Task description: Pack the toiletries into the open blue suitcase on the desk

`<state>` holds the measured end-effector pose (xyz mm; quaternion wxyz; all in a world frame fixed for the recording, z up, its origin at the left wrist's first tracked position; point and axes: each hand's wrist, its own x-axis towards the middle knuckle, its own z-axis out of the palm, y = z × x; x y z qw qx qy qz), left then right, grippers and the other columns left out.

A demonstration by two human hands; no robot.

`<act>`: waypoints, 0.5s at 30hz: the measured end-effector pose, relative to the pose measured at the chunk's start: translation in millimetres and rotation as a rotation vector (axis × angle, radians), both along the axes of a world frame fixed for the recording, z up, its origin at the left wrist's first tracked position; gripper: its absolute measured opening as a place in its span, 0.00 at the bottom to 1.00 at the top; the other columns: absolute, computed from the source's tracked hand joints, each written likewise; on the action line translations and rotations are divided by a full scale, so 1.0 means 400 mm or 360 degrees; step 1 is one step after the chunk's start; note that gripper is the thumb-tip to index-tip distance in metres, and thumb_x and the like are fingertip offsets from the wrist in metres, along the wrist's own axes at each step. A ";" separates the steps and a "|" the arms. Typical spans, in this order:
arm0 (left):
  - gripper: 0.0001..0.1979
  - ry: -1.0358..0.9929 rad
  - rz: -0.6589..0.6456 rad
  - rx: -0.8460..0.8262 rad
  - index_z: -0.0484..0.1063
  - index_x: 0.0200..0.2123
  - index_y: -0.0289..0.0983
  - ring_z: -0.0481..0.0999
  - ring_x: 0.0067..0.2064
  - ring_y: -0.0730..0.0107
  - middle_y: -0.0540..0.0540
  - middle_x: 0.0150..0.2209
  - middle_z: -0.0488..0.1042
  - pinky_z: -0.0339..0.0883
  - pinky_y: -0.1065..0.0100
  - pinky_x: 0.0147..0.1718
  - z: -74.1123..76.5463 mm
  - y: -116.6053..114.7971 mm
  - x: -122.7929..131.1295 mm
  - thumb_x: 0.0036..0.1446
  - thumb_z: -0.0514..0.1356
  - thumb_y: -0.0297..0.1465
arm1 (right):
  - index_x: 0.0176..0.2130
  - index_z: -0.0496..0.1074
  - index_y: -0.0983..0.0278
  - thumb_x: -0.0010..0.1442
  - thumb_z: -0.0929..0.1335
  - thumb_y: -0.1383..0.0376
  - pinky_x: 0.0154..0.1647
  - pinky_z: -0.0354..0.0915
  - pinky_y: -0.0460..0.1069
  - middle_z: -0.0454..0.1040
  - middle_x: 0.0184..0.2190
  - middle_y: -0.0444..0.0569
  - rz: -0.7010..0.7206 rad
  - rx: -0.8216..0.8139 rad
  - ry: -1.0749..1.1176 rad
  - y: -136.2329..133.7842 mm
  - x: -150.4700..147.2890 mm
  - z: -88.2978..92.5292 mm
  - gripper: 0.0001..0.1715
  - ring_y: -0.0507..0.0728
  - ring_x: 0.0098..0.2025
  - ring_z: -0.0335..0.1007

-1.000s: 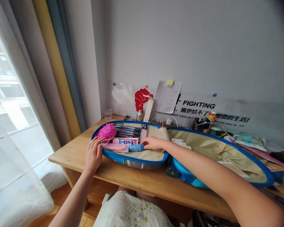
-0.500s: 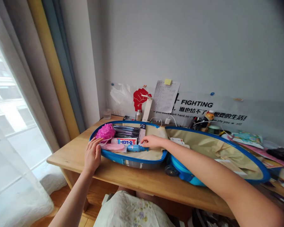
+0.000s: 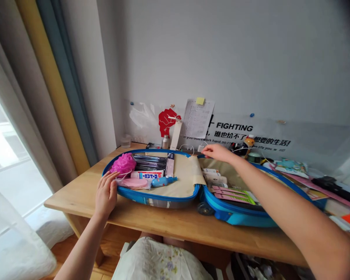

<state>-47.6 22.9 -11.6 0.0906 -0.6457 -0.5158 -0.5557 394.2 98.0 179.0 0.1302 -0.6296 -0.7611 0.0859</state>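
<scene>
Left hand (image 3: 105, 193) rests flat, fingers apart, on the near left rim of the open blue suitcase (image 3: 163, 198); toiletries (image 3: 147, 175) already lie packed inside; farther back, right hand (image 3: 218, 151) hovers loosely spread over the right half's back edge, gripping nothing.

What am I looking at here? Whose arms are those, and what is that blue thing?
The camera sits on a person's head, looking down, so the arms are that person's own. On the wooden desk lies a small blue suitcase, opened flat in two halves. The left hand rests on the rim of the left half, beside a pink bath puff, a toothpaste box and a little blue bottle. The right hand reaches over the far edge of the right half, where flat packets lie. I cannot tell if it grips anything.
</scene>
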 end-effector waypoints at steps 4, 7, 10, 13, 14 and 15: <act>0.22 -0.0009 0.0001 -0.0007 0.71 0.50 0.37 0.65 0.61 0.55 0.39 0.50 0.74 0.57 0.51 0.61 -0.001 0.000 0.000 0.68 0.42 0.40 | 0.35 0.78 0.64 0.52 0.69 0.60 0.32 0.65 0.46 0.77 0.23 0.45 -0.0136 -0.0302 -0.0233 -0.046 0.136 -0.024 0.13 0.53 0.28 0.73; 0.23 -0.0008 0.0000 -0.0001 0.71 0.50 0.37 0.65 0.60 0.55 0.39 0.50 0.74 0.57 0.51 0.61 0.001 0.001 0.001 0.68 0.42 0.41 | 0.32 0.78 0.63 0.44 0.72 0.62 0.33 0.66 0.46 0.78 0.26 0.45 -0.0017 -0.0612 -0.0286 -0.097 0.190 -0.087 0.12 0.55 0.31 0.74; 0.23 0.0000 -0.0004 -0.0009 0.71 0.50 0.37 0.65 0.60 0.55 0.39 0.50 0.74 0.57 0.51 0.61 0.004 0.001 0.002 0.68 0.42 0.41 | 0.35 0.78 0.63 0.42 0.73 0.62 0.37 0.67 0.48 0.80 0.33 0.48 0.0017 -0.0644 -0.0345 -0.132 0.217 -0.139 0.16 0.58 0.37 0.76; 0.23 -0.0005 -0.0002 -0.0012 0.71 0.49 0.37 0.65 0.60 0.54 0.39 0.49 0.74 0.57 0.50 0.61 0.006 0.000 0.004 0.67 0.42 0.41 | 0.36 0.77 0.63 0.42 0.73 0.62 0.38 0.66 0.49 0.80 0.35 0.49 -0.0039 -0.0602 -0.0392 -0.147 0.228 -0.161 0.16 0.59 0.38 0.76; 0.23 -0.0011 0.0002 -0.0011 0.71 0.49 0.37 0.65 0.60 0.54 0.39 0.49 0.74 0.57 0.50 0.61 0.007 0.000 0.005 0.67 0.42 0.41 | 0.36 0.77 0.63 0.43 0.72 0.62 0.38 0.66 0.49 0.80 0.35 0.49 -0.0047 -0.0612 -0.0403 -0.149 0.230 -0.162 0.16 0.59 0.38 0.76; 0.23 -0.0015 0.0005 -0.0014 0.72 0.49 0.38 0.65 0.60 0.54 0.39 0.49 0.74 0.57 0.50 0.61 0.007 -0.001 0.006 0.67 0.42 0.41 | 0.35 0.77 0.63 0.43 0.72 0.62 0.37 0.66 0.49 0.79 0.34 0.48 -0.0052 -0.0626 -0.0412 -0.150 0.230 -0.162 0.15 0.59 0.37 0.76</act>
